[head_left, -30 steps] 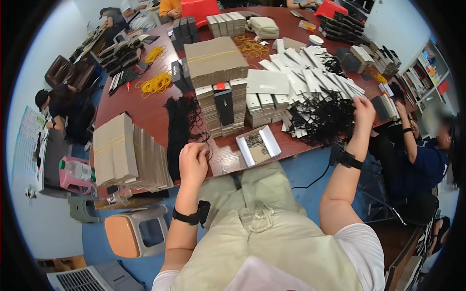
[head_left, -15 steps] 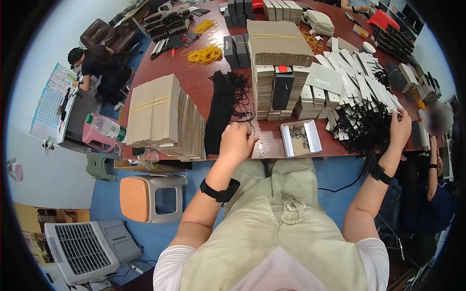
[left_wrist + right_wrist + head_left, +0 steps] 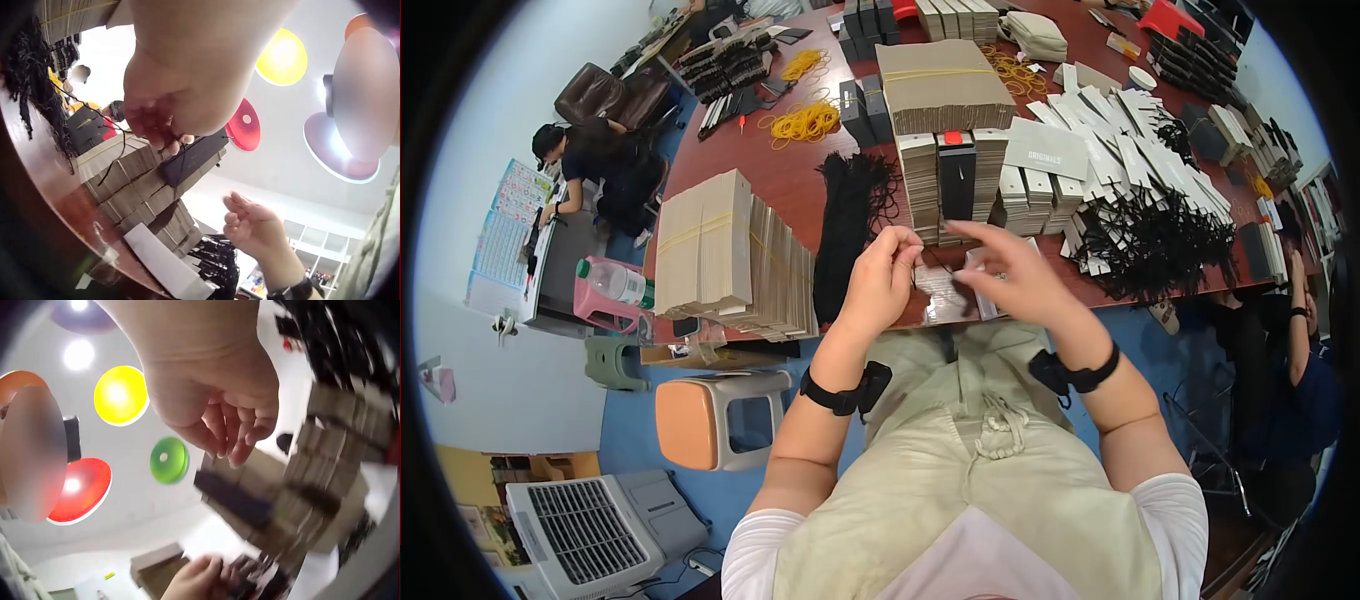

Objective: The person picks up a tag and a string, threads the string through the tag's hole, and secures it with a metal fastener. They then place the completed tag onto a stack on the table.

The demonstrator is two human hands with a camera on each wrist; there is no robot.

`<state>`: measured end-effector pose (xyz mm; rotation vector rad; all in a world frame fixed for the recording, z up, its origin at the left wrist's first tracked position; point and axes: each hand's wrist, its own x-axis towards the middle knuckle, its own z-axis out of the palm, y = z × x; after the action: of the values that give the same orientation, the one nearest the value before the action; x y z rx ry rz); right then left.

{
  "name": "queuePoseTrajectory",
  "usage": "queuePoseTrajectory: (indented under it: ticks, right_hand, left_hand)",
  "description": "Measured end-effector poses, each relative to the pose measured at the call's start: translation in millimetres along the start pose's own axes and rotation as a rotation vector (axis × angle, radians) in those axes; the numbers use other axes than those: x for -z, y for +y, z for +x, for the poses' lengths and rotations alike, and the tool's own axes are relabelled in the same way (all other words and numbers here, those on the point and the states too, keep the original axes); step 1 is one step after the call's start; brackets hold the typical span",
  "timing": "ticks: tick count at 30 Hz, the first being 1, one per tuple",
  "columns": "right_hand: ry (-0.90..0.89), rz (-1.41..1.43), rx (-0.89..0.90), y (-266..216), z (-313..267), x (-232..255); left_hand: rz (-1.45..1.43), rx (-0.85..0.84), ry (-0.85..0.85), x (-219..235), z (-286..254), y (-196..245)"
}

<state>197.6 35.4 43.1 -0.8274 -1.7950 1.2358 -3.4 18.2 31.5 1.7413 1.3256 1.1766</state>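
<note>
My left hand (image 3: pixel 885 280) pinches a thin black cord (image 3: pixel 124 145) between thumb and fingertips, just above the table's front edge. Beside it lies a long bundle of black cords (image 3: pixel 845 235). My right hand (image 3: pixel 1015 275) hovers just to the right of the left one, fingers loosely extended, and nothing shows between its fingertips in the right wrist view. Below the right hand, a white box (image 3: pixel 165 262) is mostly hidden in the head view. On the right, white tags (image 3: pixel 1145 150) with black strings (image 3: pixel 1155 245) lie in a heap.
Banded stacks of grey-brown card (image 3: pixel 705 245) stand at the left. A taller stack (image 3: pixel 945 85) rises behind my hands, with a black tag (image 3: pixel 956 180) against its front. Yellow rubber bands (image 3: pixel 805 122) lie further back. An orange-topped stool (image 3: pixel 690 420) stands on the floor at left.
My right hand has come from the tag heap leftward to beside my left hand. The left hand has risen slightly and its fingertips now pinch the cord. The head view has turned.
</note>
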Motion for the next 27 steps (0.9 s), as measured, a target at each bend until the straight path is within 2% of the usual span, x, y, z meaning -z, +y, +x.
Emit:
queuePoseTrajectory:
  ticks: [3, 6, 9, 12, 15, 18, 20, 22, 24, 25, 27]
  right_hand:
    - [-0.062, 0.049, -0.087, 11, 17, -22]
    - [-0.142, 0.139, -0.276, 21, 24, -17]
    - [-0.117, 0.399, -0.316, 12, 20, -2]
    - [-0.070, 0.730, -0.329, 15, 15, 15]
    - [-0.007, 0.852, -0.280, 8, 11, 24]
    - [-0.029, 0.814, -0.339, 3, 9, 24]
    - [-0.075, 0.754, -0.342, 5, 8, 20]
    - [-0.135, 0.747, -0.349, 4, 8, 16]
    - [-0.207, 0.793, -0.362, 1, 7, 13]
    - [-0.185, 0.805, -0.391, -3, 6, 12]
    - [-0.230, 0.843, -0.393, -2, 5, 12]
  left_hand:
    - [-0.167, -0.103, -0.014, -2, 2, -7]
    - [-0.280, 0.139, 0.001, 8, 0, -11]
    - [-0.322, 0.202, 0.073, 14, 0, -21]
    - [0.138, 0.062, 0.160, 14, 1, -37]
    - [0.652, -0.336, 0.382, 12, 6, -47]
    - [-0.052, 0.150, 0.111, -2, -5, -14]
    - [-0.111, 0.000, -0.013, -14, -7, -22]
    - [-0.129, -0.187, -0.037, -25, -7, -7]
    - [-0.504, -0.038, -0.154, -37, -11, -7]
    - [-0.692, 0.039, -0.213, -39, -12, -8]
    - [-0.792, 0.118, -0.343, -34, -13, -12]
